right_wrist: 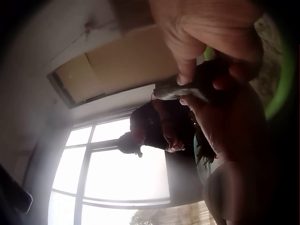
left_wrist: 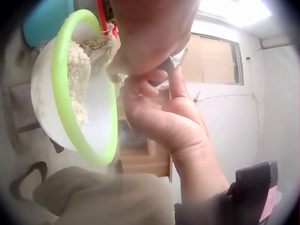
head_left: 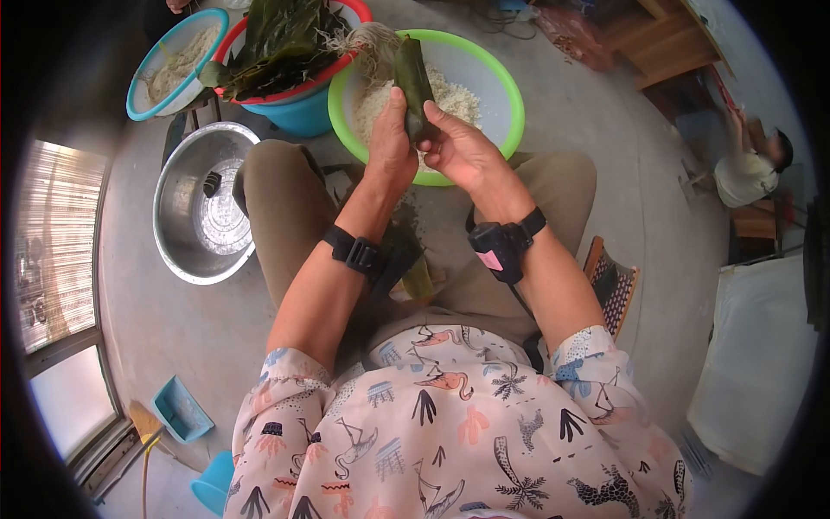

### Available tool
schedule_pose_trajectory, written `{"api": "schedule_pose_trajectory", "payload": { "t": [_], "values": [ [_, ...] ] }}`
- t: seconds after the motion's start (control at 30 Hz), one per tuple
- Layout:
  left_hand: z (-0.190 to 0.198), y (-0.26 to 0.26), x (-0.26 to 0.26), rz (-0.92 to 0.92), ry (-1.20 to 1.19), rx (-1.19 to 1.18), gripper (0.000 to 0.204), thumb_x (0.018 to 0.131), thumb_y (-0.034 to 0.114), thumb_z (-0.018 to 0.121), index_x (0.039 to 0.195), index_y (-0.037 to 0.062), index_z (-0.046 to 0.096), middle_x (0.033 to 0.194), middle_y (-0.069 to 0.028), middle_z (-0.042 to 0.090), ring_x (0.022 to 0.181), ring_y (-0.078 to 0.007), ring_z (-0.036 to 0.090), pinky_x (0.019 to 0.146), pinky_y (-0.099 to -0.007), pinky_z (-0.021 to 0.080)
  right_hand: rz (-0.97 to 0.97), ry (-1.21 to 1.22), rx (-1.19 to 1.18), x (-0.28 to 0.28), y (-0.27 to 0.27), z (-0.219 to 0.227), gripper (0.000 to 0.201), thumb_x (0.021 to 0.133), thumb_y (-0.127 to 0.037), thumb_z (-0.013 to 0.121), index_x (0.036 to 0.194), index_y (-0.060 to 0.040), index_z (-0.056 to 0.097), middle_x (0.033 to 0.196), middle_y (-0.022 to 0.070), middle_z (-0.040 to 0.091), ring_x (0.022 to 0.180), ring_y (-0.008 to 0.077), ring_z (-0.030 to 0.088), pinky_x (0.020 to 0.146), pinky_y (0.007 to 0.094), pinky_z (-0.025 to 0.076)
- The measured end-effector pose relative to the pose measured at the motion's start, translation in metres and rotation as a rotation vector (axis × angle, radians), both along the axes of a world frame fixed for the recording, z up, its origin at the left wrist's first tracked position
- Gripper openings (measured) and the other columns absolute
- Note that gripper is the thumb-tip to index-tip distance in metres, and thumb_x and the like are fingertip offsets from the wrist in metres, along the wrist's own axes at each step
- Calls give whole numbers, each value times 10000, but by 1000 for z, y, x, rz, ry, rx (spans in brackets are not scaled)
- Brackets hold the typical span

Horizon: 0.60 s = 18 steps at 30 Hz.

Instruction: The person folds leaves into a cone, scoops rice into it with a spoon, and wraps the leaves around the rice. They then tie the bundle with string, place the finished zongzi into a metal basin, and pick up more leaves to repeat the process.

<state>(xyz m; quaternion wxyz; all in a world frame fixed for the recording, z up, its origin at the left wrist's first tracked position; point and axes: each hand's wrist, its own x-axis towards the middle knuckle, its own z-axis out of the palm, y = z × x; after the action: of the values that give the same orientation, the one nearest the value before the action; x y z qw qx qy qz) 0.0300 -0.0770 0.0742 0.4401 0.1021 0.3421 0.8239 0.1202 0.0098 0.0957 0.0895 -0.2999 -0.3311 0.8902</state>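
Both hands hold a long leaf-wrapped rice dumpling (head_left: 413, 78), dark green and slim, tilted slightly over the near part of a green-rimmed basin (head_left: 516, 104). My left hand (head_left: 393, 143) grips its lower left side, thumb lying up along the leaf. From the right, my right hand (head_left: 465, 149) pinches the lower end with thumb and curled fingers. White rice (head_left: 458, 99) fills part of the basin below. A bunch of pale strings (head_left: 372, 45) hangs over the basin's far left edge. In the right wrist view, the dumpling's grey-looking end (right_wrist: 176, 91) shows between the fingers.
A metal basin (head_left: 164, 216) with one small dark wrapped dumpling (head_left: 212, 183) stands at left. Beyond are a red basin (head_left: 363, 13) of wet leaves (head_left: 281, 43) and a blue-rimmed basin (head_left: 134, 95). Another person (right_wrist: 159, 124) is nearby; one more (head_left: 748, 177) is at far right.
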Motion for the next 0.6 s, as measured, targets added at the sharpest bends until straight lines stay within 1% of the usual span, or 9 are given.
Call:
{"api": "schedule_pose_trajectory", "payload": {
  "t": [0.1, 0.17, 0.2, 0.27, 0.4, 0.47, 0.5, 0.57, 0.6],
  "values": [
    [-2, 1, 1, -8, 17, -17, 426, 1023, 422, 384, 1096, 39, 553, 969, -58, 592, 852, -140, 565, 744, -300, 489, 29, -22, 64, 1, -2, 5, 267, 832, -353, 745, 972, -146, 651, 836, -23, 638, 671, 108, 560, 555, 233, 409],
    [-4, 6, 3, 71, -22, -48, 425, 1028, 413, 372, 1066, 36, 565, 935, -51, 592, 821, -136, 572, 726, -296, 493, 0, -148, 288, 6, -5, 20, 273, 865, -312, 706, 1003, -83, 648, 845, -1, 631, 694, 108, 558, 600, 244, 431],
    [-7, 7, 2, 78, -22, -46, 425, 1028, 413, 372, 1066, 36, 565, 935, -51, 592, 821, -136, 572, 726, -296, 493, 7, -147, 290, 7, -4, 17, 273, 865, -312, 706, 1003, -83, 648, 845, -1, 631, 694, 108, 558, 600, 244, 431],
    [-11, 9, 1, 206, 307, -93, 346, 1026, 334, 414, 1003, 33, 582, 852, -21, 571, 741, -86, 528, 603, -265, 460, -193, -210, 855, 8, -1, 8, 318, 891, -262, 662, 1084, -10, 635, 858, 11, 621, 711, 98, 547, 647, 251, 449],
    [10, 2, 5, 167, 319, -149, 305, 1021, 292, 443, 973, 29, 591, 839, -16, 568, 769, -68, 510, 673, -272, 464, -186, -115, 893, 7, -3, 21, 352, 902, -218, 639, 1161, 19, 620, 869, 6, 623, 714, 81, 533, 663, 249, 454],
    [15, -2, 6, 174, 614, -243, 241, 1005, 246, 485, 1040, 20, 565, 859, -31, 580, 803, -85, 518, 738, -273, 458, -135, -19, 829, 7, -7, 28, 345, 913, -196, 626, 1193, 4, 622, 883, -2, 631, 708, 73, 528, 655, 237, 443],
    [14, 0, 6, 178, 613, -243, 241, 1005, 246, 485, 1040, 20, 565, 859, -31, 580, 803, -85, 518, 738, -273, 458, -132, -18, 830, 7, -8, 28, 345, 913, -196, 626, 1193, 4, 622, 883, -2, 631, 708, 73, 528, 655, 237, 443],
    [9, 6, 9, 405, 753, -201, 234, 982, 211, 528, 1103, 11, 524, 884, -52, 580, 817, -110, 527, 746, -272, 455, -134, -18, 844, 8, -9, 28, 332, 915, -189, 624, 1196, -11, 628, 888, -8, 636, 706, 67, 529, 640, 224, 423],
    [6, 8, 9, 411, 755, -201, 234, 982, 211, 528, 1103, 11, 524, 884, -52, 580, 817, -110, 527, 746, -272, 455, -131, -13, 846, 8, -9, 27, 332, 915, -189, 624, 1196, -11, 628, 888, -8, 636, 706, 67, 529, 640, 224, 423]
  ]
}}
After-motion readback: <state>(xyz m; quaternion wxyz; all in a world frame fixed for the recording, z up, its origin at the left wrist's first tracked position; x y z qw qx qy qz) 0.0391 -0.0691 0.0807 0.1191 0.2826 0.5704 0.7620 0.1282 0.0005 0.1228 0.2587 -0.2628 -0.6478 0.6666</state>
